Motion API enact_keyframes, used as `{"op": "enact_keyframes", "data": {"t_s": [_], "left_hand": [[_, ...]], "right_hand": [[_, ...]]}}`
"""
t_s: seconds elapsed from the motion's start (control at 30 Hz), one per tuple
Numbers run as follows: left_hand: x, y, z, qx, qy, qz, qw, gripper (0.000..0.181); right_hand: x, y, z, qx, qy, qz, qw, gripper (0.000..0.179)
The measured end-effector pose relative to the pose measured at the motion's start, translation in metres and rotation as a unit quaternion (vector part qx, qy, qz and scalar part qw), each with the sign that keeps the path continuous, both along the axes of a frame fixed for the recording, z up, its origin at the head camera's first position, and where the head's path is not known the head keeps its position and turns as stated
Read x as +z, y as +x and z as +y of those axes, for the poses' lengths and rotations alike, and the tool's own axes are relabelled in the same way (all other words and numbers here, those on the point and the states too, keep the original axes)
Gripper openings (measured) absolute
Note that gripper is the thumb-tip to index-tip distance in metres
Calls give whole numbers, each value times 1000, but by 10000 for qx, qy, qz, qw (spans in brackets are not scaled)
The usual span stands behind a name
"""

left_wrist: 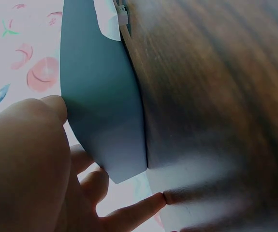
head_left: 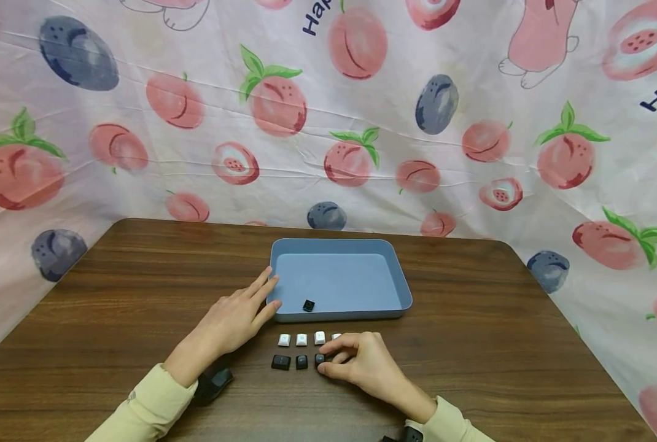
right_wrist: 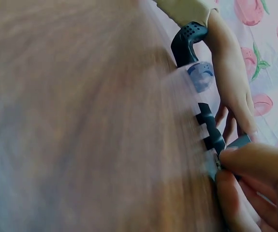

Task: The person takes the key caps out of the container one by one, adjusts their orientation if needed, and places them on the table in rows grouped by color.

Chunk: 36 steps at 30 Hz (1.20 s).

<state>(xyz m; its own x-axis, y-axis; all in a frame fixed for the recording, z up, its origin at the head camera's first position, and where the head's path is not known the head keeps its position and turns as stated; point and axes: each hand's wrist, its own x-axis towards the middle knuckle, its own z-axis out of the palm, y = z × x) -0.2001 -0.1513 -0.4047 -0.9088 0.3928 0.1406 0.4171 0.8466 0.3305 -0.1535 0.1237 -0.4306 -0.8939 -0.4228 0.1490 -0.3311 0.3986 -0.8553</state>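
Note:
My right hand [head_left: 369,365] pinches a small black keycap [head_left: 320,359] between thumb and forefinger, at the right end of the front row. To its left stand another small black keycap [head_left: 302,362] and a wider black keycap [head_left: 281,362]. Behind them runs a row of white keycaps [head_left: 301,339], the rightmost partly covered by my fingers. My left hand [head_left: 234,319] touches the front left corner of a blue tray [head_left: 339,317], fingers extended and spread. Inside the tray, near its front wall, lies one black keycap [head_left: 309,305].
A brown wood-grain table [head_left: 483,344] carries everything. Behind it hangs a fruit-print cloth [head_left: 356,116]. Black wrist devices sit at both sleeves, one by the left wrist [head_left: 212,385].

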Motion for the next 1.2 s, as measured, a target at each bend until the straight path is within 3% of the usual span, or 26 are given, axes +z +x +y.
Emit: {"op": "enact_keyframes", "data": {"t_s": [0.17, 0.47, 1.0, 1.2], "left_hand": [[-1, 0, 0, 25, 8, -16, 10000, 63], [1, 3, 2, 29, 8, -20, 10000, 63], [1, 6, 3, 32, 23, -56, 10000, 63], [0, 5, 2, 50, -4, -21, 10000, 63]], "right_hand": [[-2, 0, -1, 44, 10, 192, 9998, 16], [-1, 5, -1, -19, 504, 827, 9953, 14], [4, 8, 0, 122, 586, 789, 9951, 17], [18, 4, -2, 168, 313, 752, 9965, 18]]}}
